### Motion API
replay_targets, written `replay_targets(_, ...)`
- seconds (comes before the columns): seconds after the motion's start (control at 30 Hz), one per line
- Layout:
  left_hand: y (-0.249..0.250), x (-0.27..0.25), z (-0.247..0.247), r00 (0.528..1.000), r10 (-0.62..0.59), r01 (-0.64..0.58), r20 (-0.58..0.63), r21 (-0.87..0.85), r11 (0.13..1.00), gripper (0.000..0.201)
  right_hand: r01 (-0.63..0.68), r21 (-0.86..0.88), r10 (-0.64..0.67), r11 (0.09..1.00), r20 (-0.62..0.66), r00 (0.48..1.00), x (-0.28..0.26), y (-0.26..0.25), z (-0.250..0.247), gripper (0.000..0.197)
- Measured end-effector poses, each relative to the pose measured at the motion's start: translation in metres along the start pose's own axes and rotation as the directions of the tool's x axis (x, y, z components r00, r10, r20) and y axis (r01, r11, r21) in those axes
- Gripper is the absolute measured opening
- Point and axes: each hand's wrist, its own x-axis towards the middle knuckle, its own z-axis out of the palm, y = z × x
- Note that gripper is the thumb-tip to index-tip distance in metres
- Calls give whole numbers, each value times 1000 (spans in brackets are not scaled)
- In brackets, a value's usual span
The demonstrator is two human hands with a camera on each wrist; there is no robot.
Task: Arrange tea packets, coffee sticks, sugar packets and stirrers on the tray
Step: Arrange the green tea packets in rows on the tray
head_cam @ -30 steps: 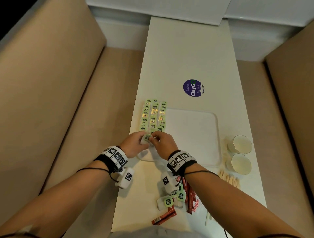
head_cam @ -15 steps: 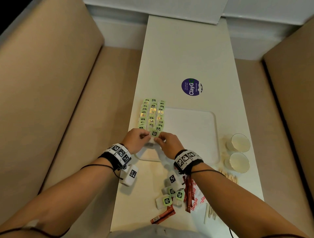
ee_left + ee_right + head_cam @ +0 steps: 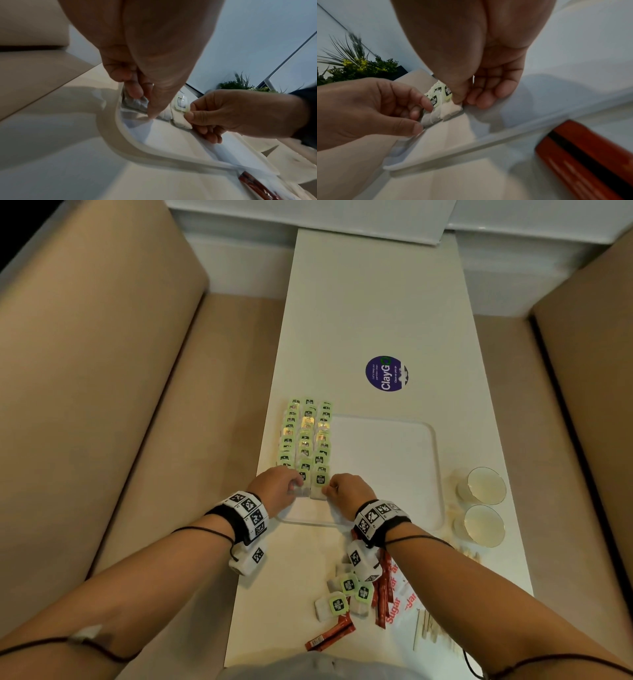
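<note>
A white tray lies mid-table, with green-tagged tea packets in three rows along its left side. At the near end of those rows my right hand pinches the front tea packet of the right row between thumb and fingers, with the packet resting on the tray. My left hand pinches the neighbouring packet in the middle row. Loose tea packets, red coffee sticks, sugar packets and wooden stirrers lie on the table near me.
Two paper cups stand right of the tray. A round purple sticker sits on the table beyond it. Beige bench seats flank the narrow table on both sides. The tray's right part is bare.
The tea packet that both hands held in the air has moved right and down onto the tray at the near end of the right row. The hands have drawn slightly apart.
</note>
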Motion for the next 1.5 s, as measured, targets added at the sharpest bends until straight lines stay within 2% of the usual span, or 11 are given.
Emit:
replay_targets(0.2, 4, 2, -1, 1000, 5, -4, -21, 28, 1000, 24, -44, -44, 44, 998, -10, 999, 5, -5, -1, 28)
replay_targets(0.4, 3, -2, 0, 1000, 1, -1, -13, -15, 1000, 22, -53, 70, 59, 996, -72, 996, -6, 1, -4, 30)
replay_targets(0.57, 9, -8, 4, 999, 36, -37, -8, -24, 999, 30, -12, 71, 15, 997, -33, 999, -20, 17, -10, 31)
replay_targets(0.77, 19, -28, 18, 989, 116, -110, 96, -67, 992, 16, 112, 28, -113, 993, 45, 993, -59, 36, -21, 21)
replay_targets(0.87, 29, -39, 29, 969, 146, -141, 198, -42, 989, 21, 115, -9, -114, 993, 73, 991, -80, 43, -23, 19)
replay_targets(1.07, 53, -50, 50, 932, 223, -240, 286, 28, 970, 31, 137, -131, -121, 982, 123, 985, -117, 56, -22, 16)
replay_targets(1.27, 73, -54, 65, 899, 244, -302, 363, 114, 946, 38, 64, -307, 1, 950, 204, 979, -139, 65, -13, 48)
replay_targets(1.4, 84, -57, 78, 906, 214, -292, 364, 172, 941, 37, 64, -298, 19, 953, 266, 964, -149, 71, 0, 52)
replay_targets(1.5, 94, -59, 87, 919, 171, -265, 355, 235, 935, 30, 67, -287, 6, 956, 246, 969, -152, 74, 8, 55)
